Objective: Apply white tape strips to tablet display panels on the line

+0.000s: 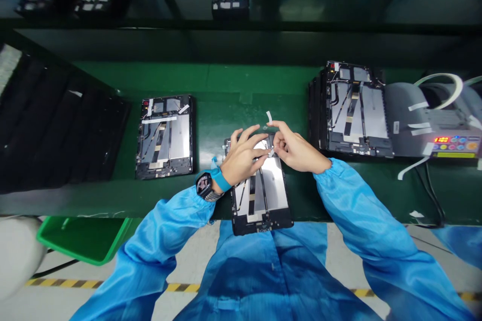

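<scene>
**Q:** What lies at far left?
**A:** Black trays (pixel 56 130), flat on the green belt (pixel 233 80). A green bin (pixel 83 238) sits below the belt's near edge. Right of the trays lies the left tablet (pixel 165 135), its back open, well apart from both hands.

**Q:** How does the left hand stand?
**A:** The left hand (pixel 243 155), a watch (pixel 205 185) on its wrist, rests over the top end of the tablet (pixel 261 195). The fingers are half curled, with their tips on the open back. Whether they grip anything cannot be told.

**Q:** Where is the tablet?
**A:** At centre, lengthwise toward the person, back open. Its lower end overhangs the belt's near edge.

**Q:** And the right hand?
**A:** The right hand (pixel 297 150) meets the left over the tablet's top end. Its thumb and a finger are closed on a small white tab (pixel 271 152) that touches the tablet there. The forefinger is raised, and a white strip (pixel 268 117) stands up from its tip.

**Q:** What lies further right?
**A:** A stack (pixel 352 110) of open tablets, near the right hand but apart from it. Just beside the stack is a grey dispenser (pixel 433 120) with loops of white tape and a lit panel.
</scene>
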